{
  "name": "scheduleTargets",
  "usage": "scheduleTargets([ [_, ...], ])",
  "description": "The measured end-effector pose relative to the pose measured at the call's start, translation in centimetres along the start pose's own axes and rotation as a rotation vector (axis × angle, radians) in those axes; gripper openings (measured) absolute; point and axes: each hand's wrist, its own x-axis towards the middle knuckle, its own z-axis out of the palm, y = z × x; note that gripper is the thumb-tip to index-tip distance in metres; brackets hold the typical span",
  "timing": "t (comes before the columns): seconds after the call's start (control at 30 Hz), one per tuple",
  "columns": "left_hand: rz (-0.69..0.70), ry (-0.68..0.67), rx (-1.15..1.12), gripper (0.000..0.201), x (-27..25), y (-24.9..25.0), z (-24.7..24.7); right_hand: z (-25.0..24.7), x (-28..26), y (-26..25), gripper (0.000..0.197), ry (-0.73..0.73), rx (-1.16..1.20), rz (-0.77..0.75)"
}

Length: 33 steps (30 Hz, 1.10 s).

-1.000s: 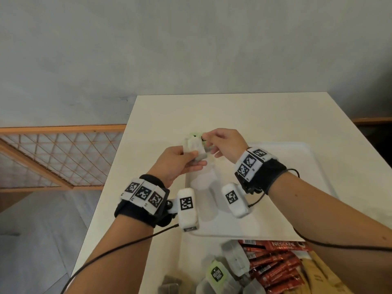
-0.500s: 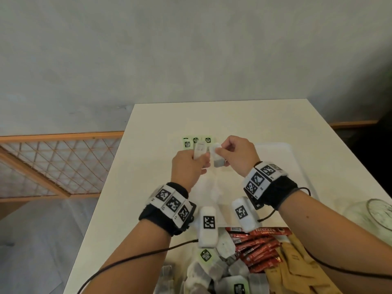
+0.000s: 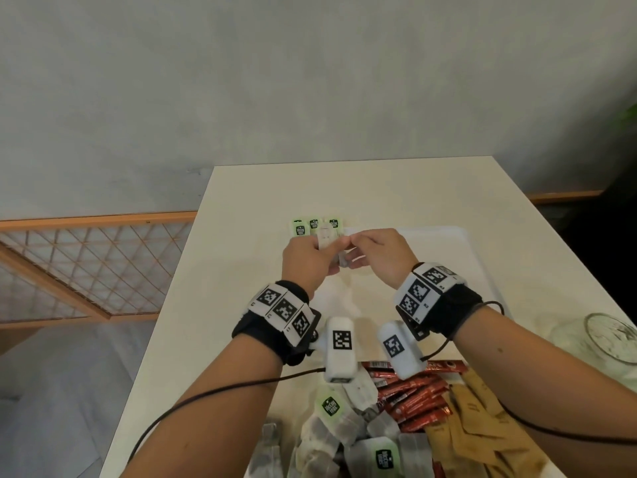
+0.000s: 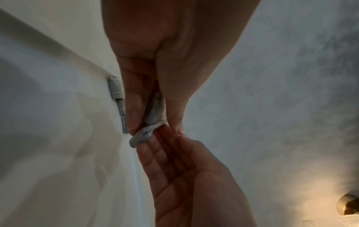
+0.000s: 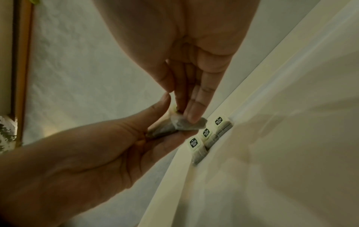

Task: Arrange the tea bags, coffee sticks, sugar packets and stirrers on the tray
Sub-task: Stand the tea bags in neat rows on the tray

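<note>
Three tea bags with green tags (image 3: 314, 226) lie in a row at the far-left corner of the white tray (image 3: 458, 257); the right wrist view shows the row (image 5: 205, 133) too. Just before them my left hand (image 3: 319, 251) holds a white tea bag (image 3: 325, 238) between thumb and fingers. My right hand (image 3: 362, 244) pinches a second tea bag (image 5: 186, 124) that touches the first. Both hands hover over the tray, fingertips meeting. In the left wrist view the held bags (image 4: 153, 113) look crumpled together.
At the table's near edge lie a pile of loose tea bags (image 3: 331, 419), red coffee sticks (image 3: 417, 398) and brown sugar packets (image 3: 482, 432). A glass jar (image 3: 606, 343) stands at the right. A wooden lattice rail (image 3: 86, 267) runs left of the table (image 3: 213, 305).
My hands have drawn back a little from the tray's far-left corner, uncovering the row of three tea bags. The fingertips of both hands have come together on the held bags.
</note>
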Motion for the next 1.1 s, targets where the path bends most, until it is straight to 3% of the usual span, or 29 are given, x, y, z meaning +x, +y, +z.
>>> scheduleTargets([
  [0.13,-0.023,-0.02,0.019,0.014,1.0,-0.5,-0.6,-1.0,1.1,0.1,0.022,-0.03,0.107,0.062],
  [0.27,-0.066,-0.104,0.009,0.015,1.7,-1.0,-0.9,-1.6,3.0,1.3,0.015,0.013,-0.131,-0.034],
  [0.37,-0.077,-0.131,0.013,0.018,2.1,-1.3,-1.6,-1.0,4.3,2.2,0.007,-0.064,-0.153,0.03],
  [0.57,-0.164,-0.041,-0.085,0.031,3.8,-2.4,-4.3,1.0,7.0,3.5,0.01,-0.041,-0.296,0.149],
  [0.77,-0.184,0.045,-0.077,0.031,5.3,-2.5,-6.4,2.6,10.2,2.7,0.012,0.06,-0.343,0.096],
  [1.1,-0.136,0.074,0.009,0.024,5.2,-3.3,-6.9,3.5,12.1,2.4,0.017,0.067,-0.421,0.056],
])
